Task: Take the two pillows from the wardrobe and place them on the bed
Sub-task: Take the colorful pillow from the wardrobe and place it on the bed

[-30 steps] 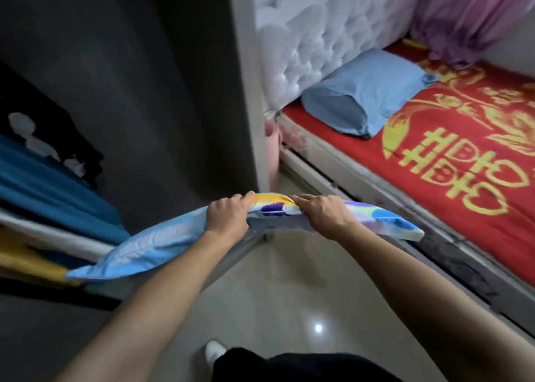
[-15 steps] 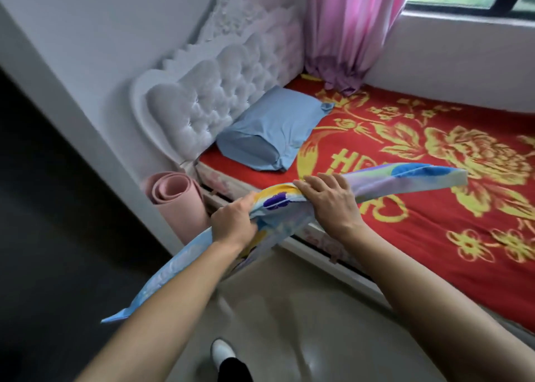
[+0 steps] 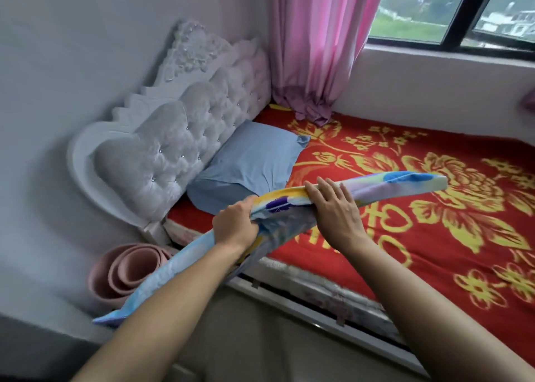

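The patterned pillow [image 3: 405, 183] now reaches further over the bed [image 3: 434, 231], near the blue pillow [image 3: 249, 161]; the left hand [image 3: 236, 226] clenches it, while the right hand [image 3: 337, 212] has flattened its fingers across it.

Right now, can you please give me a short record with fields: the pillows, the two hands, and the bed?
carried pillow: colourful pillow, in the air over the bed edge
left hand: grips it near its middle
right hand: fingers lie straight across its top
other pillow: blue pillow, on the bed against the headboard
bed: red blanket with yellow flowers
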